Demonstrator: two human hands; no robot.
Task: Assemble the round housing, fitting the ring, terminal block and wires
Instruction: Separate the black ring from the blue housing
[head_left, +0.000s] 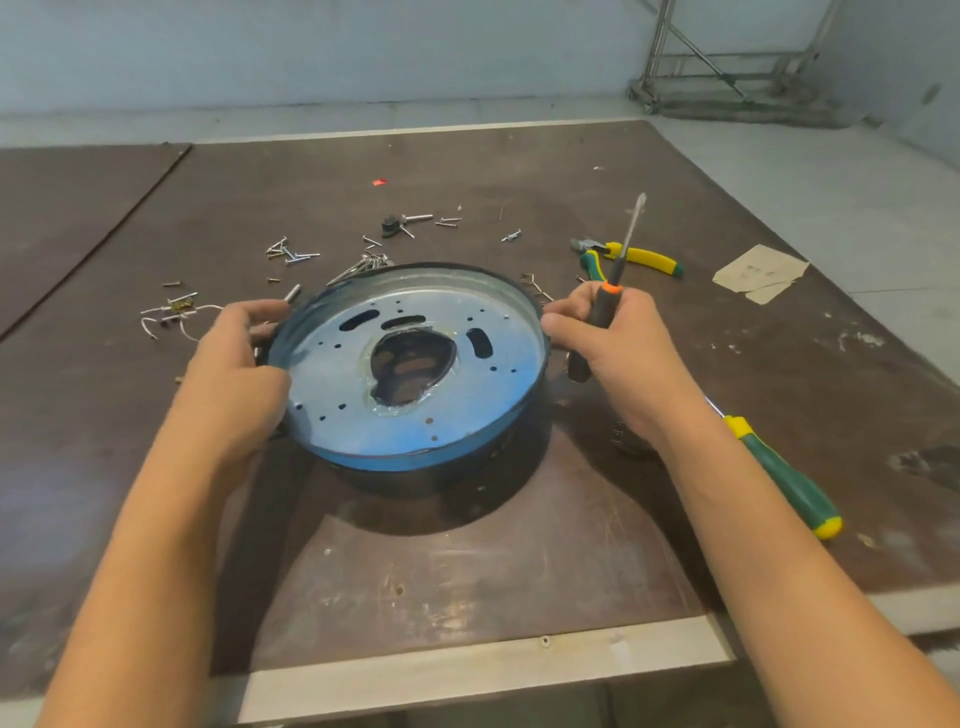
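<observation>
Mid-worktop (467, 561): round housing (337, 395), open side up, perforated plate inside. Left hand (244, 353) grips its rim at 9 o'clock. Right hand (613, 338) is curled round a screwdriver (605, 306), fingers against the rim at 3 o'clock. Loose screws (291, 252) at 11 o'clock, wires (171, 314) at 9 o'clock. Step, by my reading: squaring the housing before fastening. Next move likely calls for 1 screw picked up and the tip lined up with a plate hole.
</observation>
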